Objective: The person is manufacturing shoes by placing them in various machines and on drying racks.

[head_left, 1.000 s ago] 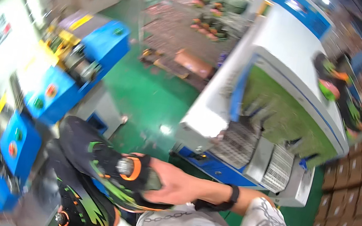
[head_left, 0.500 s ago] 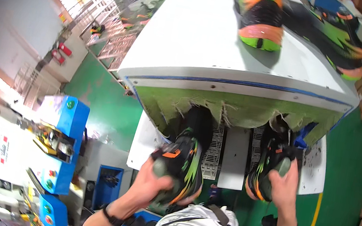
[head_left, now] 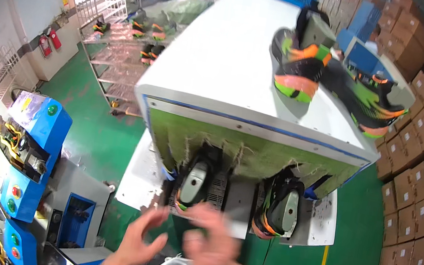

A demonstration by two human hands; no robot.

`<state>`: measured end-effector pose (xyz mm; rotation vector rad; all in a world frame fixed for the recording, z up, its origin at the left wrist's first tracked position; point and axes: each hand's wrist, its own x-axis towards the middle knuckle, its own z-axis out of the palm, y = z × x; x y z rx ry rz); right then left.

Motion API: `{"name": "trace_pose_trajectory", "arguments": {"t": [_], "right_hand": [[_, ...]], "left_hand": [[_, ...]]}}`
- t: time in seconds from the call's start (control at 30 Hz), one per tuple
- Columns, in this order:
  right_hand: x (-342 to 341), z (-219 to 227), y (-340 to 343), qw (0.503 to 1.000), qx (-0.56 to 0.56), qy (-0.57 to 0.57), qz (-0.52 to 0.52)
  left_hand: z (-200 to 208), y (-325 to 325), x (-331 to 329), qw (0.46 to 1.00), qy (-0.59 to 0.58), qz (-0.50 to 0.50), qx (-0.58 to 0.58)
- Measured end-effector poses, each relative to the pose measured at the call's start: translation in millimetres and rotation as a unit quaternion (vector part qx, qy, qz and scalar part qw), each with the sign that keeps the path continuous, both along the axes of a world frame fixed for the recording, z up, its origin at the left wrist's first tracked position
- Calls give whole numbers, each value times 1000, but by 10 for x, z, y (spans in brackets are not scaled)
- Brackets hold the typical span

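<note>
Left-lane shoe (head_left: 194, 181) and right-lane shoe (head_left: 280, 207) at the machine (head_left: 207, 59) mouth, nothing held.
Far ends at the green curtain (head_left: 259, 151), so that pair looks placed. Left hand (head_left: 142, 239) empty, thumb wide of fingers; right hand (head_left: 213, 242) empty, fingers spread (blurred, can't tell if it touches the left-lane shoe). Seemingly remaining: near shoe (head_left: 296, 71) and far-right shoe (head_left: 369, 100) up top.

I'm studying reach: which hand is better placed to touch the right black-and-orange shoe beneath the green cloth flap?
Right hand, probably: it looks empty and nearer that shoe; the left hand, also empty, is farther.
</note>
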<state>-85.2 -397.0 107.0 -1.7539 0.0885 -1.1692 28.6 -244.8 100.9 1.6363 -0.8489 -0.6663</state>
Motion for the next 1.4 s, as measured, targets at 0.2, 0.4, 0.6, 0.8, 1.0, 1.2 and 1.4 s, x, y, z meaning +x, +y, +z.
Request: {"name": "trace_pose_trajectory", "arguments": {"t": [0.2,0.4,0.6,0.8,1.0,1.2,1.4], "right_hand": [[864,-243,2110,823,-117,143,537],[827,-247,3758,610,-168,308,711],[412,-868,5991,358,-441,277,775],[-1780,-1483,8240,150,-567,-4,810],[-2289,-2161,10856,186,-691,-108,690],[-3422,-2634,10653,316,-694,-116,637],[-2560,-2599,8927,195,-604,105,766]], "left_hand": [[-1331,2593,-503,988,-123,95,26],[-2503,4704,-2137,559,-19,801,212],[-3288,5310,-5102,-28,146,942,302],[-4128,4196,-6435,-194,224,833,467],[-3712,4857,-6094,-146,243,871,400],[-3772,4609,-6258,-169,248,878,372],[-3953,4419,-6104,-178,282,854,399]]}}
